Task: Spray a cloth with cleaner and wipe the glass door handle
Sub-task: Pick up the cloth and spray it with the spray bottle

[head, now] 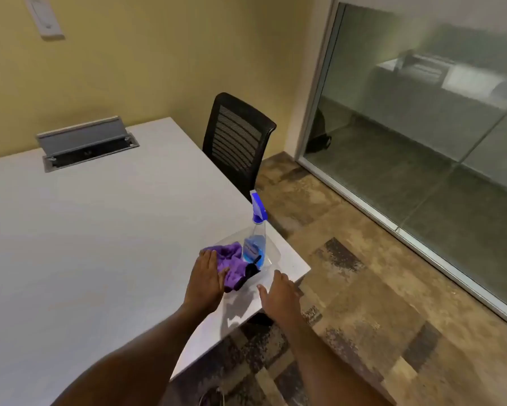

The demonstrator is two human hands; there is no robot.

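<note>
The purple cloth (230, 263) lies crumpled near the right corner of the white bench (85, 244), with the spray bottle (255, 244) standing upright just beside it on its right, nozzle head pointing away from the person. Both seem to sit on a clear plastic sheet or tray, though its outline is hard to make out.

The left hand (207, 281) is spread flat, its fingers (209, 256) open and holding nothing, their tips at the cloth's near-left edge; whether they touch it cannot be told. The right hand (280, 291) is also open and empty, near the bench edge, with the bottle ahead of it and slightly to the left.

The left hand looks nearer the cloth and the right nearer the bottle. The bottle's long axis is vertical, so a wrap around its neck from the side would likely suit. No door handle is visible.
</note>
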